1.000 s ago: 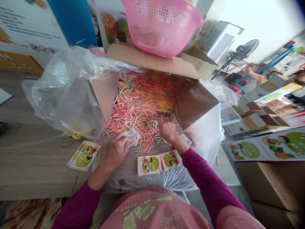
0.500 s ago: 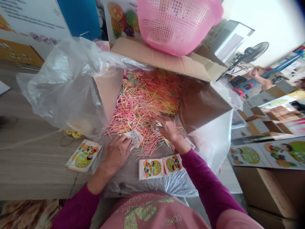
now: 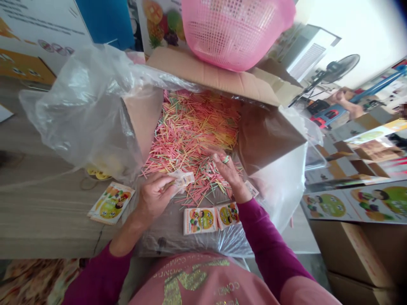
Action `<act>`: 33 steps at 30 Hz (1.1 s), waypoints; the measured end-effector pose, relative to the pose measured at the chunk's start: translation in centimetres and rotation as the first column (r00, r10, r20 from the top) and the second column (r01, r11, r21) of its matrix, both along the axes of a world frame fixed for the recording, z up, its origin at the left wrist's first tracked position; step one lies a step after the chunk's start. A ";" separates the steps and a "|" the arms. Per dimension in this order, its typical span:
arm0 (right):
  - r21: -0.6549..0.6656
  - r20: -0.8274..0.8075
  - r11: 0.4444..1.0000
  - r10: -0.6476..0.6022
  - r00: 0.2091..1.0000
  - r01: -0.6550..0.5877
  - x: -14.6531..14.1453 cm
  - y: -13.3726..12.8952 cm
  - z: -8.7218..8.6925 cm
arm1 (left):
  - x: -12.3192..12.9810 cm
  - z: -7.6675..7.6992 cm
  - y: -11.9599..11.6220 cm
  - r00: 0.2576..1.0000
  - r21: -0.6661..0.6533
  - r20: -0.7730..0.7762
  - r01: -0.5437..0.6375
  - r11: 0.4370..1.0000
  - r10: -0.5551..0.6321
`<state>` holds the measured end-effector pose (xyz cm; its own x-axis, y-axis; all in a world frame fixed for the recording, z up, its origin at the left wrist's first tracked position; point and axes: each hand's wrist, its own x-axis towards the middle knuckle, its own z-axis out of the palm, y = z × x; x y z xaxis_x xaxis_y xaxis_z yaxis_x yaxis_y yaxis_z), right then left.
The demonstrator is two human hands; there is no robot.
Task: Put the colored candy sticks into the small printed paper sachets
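Note:
My left hand (image 3: 155,192) pinches a small printed packet (image 3: 183,179), whose far end points over the pile. In front of it, thin candy-like sticks (image 3: 193,135) in pink, yellow and green spill from an open carton lined with clear plastic. Over the right part of this pile is my right hand (image 3: 227,171), fingers stretched forward and blurred at the tips; no held stick can be made out. Something small and green (image 3: 226,159) shows at one of its fingers. Below the hands lie two stacks of printed packets (image 3: 201,220), partly covered by my right forearm.
Another stack of packets (image 3: 111,202) lies on the wooden table (image 3: 41,212) at left. The carton's cardboard flap (image 3: 210,76) stands behind the sticks, with a pink basket (image 3: 235,34) above. Clear plastic (image 3: 85,101) bulges at left. Printed boxes (image 3: 356,203) and a fan (image 3: 341,67) are at right.
My left hand has turned and lifted the packet slightly, its end now farther right. My right hand has shifted a little, its fingers stretching forward. The whole view has moved slightly.

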<state>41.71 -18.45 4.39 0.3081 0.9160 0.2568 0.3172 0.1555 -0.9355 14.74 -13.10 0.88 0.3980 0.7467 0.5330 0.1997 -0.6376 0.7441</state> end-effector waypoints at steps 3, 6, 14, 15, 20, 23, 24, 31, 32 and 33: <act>0.037 -0.161 0.998 0.061 0.985 -0.056 -0.4 0.1 0.8 | 1.5 -0.2 -1.0 0.994 -0.206 0.100 0.067 0.976 -0.047; 0.100 -0.363 0.986 0.161 0.918 -0.133 -1.3 0.1 1.3 | 3.4 -0.8 -1.3 0.982 -0.360 0.167 0.140 0.922 -0.084; 0.059 -0.117 0.988 0.151 0.982 -0.145 -4.9 -1.5 2.7 | 6.1 0.2 -1.7 0.960 -0.519 0.252 0.242 0.820 -0.124; 0.035 -0.052 0.984 0.176 0.983 -0.174 -5.1 -1.7 2.8 | 6.1 0.3 -1.7 0.959 -0.508 0.250 0.245 0.826 -0.132; -0.085 0.098 0.956 0.289 0.952 -0.281 -4.8 -1.7 3.1 | 5.9 0.1 -1.5 0.955 -0.494 0.272 0.246 0.834 -0.120; 0.024 -0.118 0.942 0.335 0.935 -0.335 -4.4 -1.4 2.8 | 6.2 -0.4 -1.2 0.940 -0.506 0.319 0.277 0.817 -0.121; 0.057 -0.171 0.941 0.338 0.926 -0.333 -4.5 -1.3 2.8 | 6.4 -0.6 -1.0 0.931 -0.514 0.342 0.301 0.804 -0.130; -0.005 -0.099 0.974 0.225 0.969 -0.227 -6.2 -0.1 2.3 | 8.5 -0.4 -1.3 0.900 -0.508 0.380 0.396 0.765 -0.214; 0.006 -0.111 0.978 0.209 0.972 -0.209 -6.1 -0.2 2.3 | 7.9 0.0 -1.6 0.917 -0.495 0.326 0.372 0.785 -0.229; 0.014 -0.114 0.981 0.194 0.974 -0.194 -5.8 -0.4 2.3 | 6.9 0.4 -1.8 0.937 -0.472 0.261 0.333 0.816 -0.231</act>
